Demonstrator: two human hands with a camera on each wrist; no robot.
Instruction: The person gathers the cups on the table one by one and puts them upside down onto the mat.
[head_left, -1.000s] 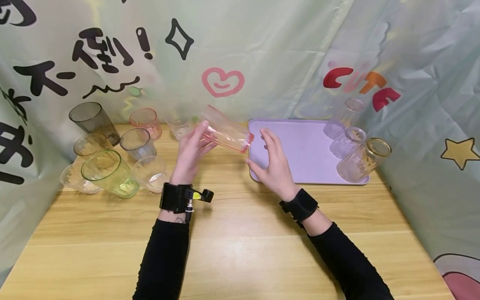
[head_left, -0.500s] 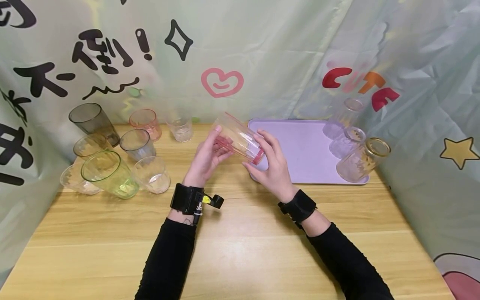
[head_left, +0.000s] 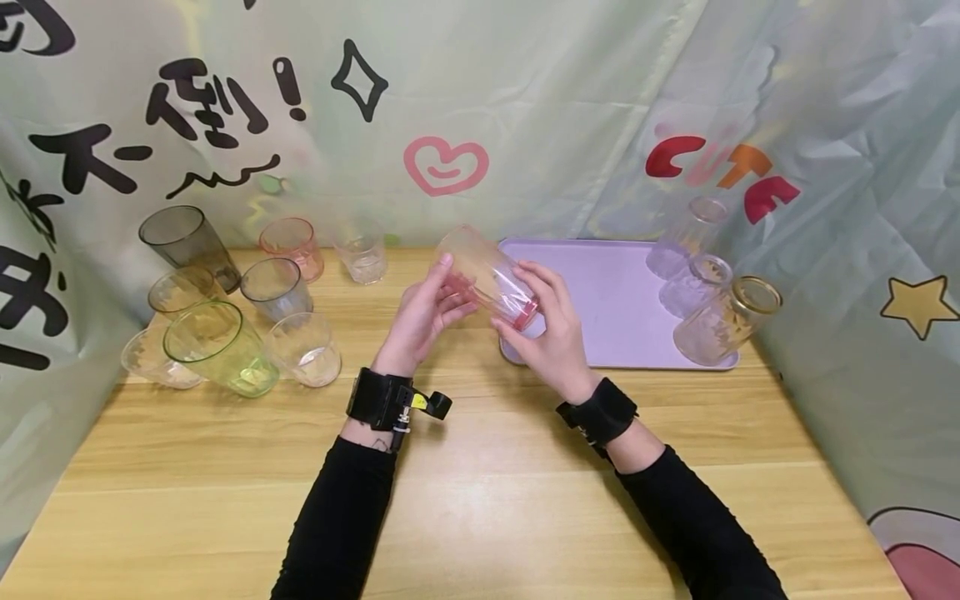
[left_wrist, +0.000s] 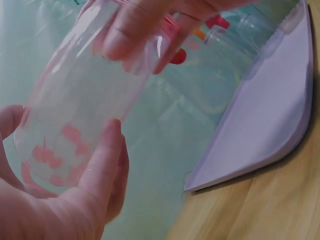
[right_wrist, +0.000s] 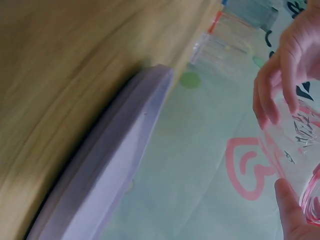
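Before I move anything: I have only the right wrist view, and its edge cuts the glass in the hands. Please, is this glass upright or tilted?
Observer: Tilted; the head view shows the whole held glass leaning at a slant.
Operator: Thank you. I see only a part of the purple tray. Does something stand on it?
Observer: Yes, three glasses stand near its right end.
Operator: And on the left side of the table, how many glasses do you count?
Observer: Eight, with a green glass among them.
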